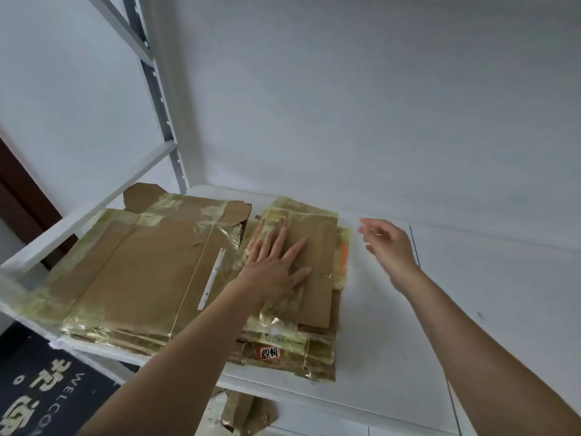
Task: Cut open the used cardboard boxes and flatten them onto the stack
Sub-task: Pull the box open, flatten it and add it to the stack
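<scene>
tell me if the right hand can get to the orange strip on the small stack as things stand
Probably yes. The right hand hovers open just right of the small stack, and the orange strip lies on that stack's right edge, uncovered. The left hand presses further left, so nothing blocks the way.

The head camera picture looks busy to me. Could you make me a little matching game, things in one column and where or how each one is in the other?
Things:
1. left hand
2. right hand
3. large flattened box
4. dark mat

States:
A. lies at the left end of the white shelf, taped in shiny yellowish tape
B. pressed flat, fingers spread, on the smaller cardboard stack
C. down below the shelf, printed with white letters
D. raised in the air over bare shelf, holding nothing

Pairs: 1-B, 2-D, 3-A, 4-C
</scene>
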Demonstrator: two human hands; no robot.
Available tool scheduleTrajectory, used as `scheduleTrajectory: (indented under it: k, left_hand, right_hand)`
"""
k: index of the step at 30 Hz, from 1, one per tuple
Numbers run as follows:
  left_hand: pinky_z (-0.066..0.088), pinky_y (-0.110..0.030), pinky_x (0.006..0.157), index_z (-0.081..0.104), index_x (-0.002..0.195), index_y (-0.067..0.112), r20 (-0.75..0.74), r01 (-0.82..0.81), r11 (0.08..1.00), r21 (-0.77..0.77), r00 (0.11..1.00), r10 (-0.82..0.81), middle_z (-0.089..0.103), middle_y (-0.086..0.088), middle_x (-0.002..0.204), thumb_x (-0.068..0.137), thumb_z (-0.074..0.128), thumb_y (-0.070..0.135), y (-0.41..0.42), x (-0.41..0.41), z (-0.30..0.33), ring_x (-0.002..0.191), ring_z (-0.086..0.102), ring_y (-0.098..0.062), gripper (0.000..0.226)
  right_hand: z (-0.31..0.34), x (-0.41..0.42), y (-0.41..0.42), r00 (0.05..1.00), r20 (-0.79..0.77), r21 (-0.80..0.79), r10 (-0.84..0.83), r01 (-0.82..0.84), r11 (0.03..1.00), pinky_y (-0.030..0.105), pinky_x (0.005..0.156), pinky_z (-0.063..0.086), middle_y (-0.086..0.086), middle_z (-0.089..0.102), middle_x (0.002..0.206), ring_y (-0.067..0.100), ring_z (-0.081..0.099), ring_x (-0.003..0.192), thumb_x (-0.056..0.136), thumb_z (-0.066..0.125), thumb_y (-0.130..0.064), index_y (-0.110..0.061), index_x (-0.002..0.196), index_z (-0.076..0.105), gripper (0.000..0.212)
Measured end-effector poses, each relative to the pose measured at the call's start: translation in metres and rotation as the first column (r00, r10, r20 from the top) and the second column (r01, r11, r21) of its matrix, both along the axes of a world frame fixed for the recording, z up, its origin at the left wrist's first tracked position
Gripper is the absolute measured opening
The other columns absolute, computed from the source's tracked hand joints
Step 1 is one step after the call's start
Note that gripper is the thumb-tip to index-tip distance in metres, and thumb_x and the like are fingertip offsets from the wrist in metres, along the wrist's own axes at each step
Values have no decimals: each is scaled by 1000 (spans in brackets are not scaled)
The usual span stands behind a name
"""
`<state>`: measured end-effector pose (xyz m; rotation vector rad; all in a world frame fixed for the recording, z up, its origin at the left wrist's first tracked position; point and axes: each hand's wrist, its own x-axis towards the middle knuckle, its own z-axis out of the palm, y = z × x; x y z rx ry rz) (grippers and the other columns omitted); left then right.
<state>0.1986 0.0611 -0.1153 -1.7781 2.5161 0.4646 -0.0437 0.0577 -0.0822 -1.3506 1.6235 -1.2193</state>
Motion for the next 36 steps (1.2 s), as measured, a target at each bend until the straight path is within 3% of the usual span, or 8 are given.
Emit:
scheduleTrajectory:
  k: [2,5,10,15,20,23,27,36]
  left_hand:
    - [-15,-42,118,-15,150,47,-13,3,999,-48,1000,-4,-30,3,158,91,12,73,3,3,-6,145,-28,-20,70]
    - [-17,-42,118,-16,149,47,-8,8,989,-145,1000,-9,-30,3,158,87,5,75,7,1,-12,145,-29,-20,71]
    - [-22,-38,114,-17,149,45,-31,4,983,-181,999,-10,-30,2,158,89,6,74,10,4,-12,142,-32,-19,70]
    - [-19,-40,118,-12,151,46,-37,-5,988,-158,999,-1,-24,3,160,92,12,71,11,7,-1,145,-28,-19,68]
    - [-20,-41,118,-11,151,46,-33,22,983,-181,999,-29,-25,6,160,93,13,69,18,8,11,144,-30,-18,67]
    - [-17,-43,119,-10,152,46,-23,33,984,-174,999,-38,-25,5,160,94,16,68,23,6,16,144,-31,-18,66]
    - [-16,-43,119,-10,152,45,-16,38,980,-196,999,-42,-25,4,160,95,17,67,27,5,14,144,-31,-19,66]
    - [-13,-46,120,6,152,47,-104,-55,995,-79,994,46,-12,6,163,92,27,72,15,1,4,148,-19,-18,69]
  right_hand:
    - [-8,-11,-25,971,185,182,-152,118,976,34,89,55,7,70,108,15,64,91,97,58,-18,-14,111,67,17]
    - [-26,-10,-58,930,333,430,-156,-2,903,32,78,56,5,68,95,18,64,85,99,57,-25,-7,105,64,20]
    - [-48,13,-96,940,341,471,14,-184,863,26,57,46,3,59,79,17,54,70,99,54,-22,-20,92,64,13]
    - [-48,20,-115,905,402,365,143,-301,881,28,57,33,5,50,65,17,41,58,95,46,-3,-15,78,60,25]
    - [-18,14,-121,850,461,203,254,-380,903,32,64,54,14,65,90,25,64,72,95,55,-7,-4,111,62,18]
    - [-2,9,-127,849,503,150,164,-272,950,38,81,52,8,63,113,25,60,94,98,58,-18,-7,124,59,29]
    - [17,4,-126,863,495,99,106,-176,979,25,61,54,-1,67,103,15,64,80,98,58,-21,-17,102,58,6]
    - [95,-5,-79,777,626,-285,-66,307,908,36,79,60,-7,63,102,11,62,95,98,54,-18,-24,90,50,11]
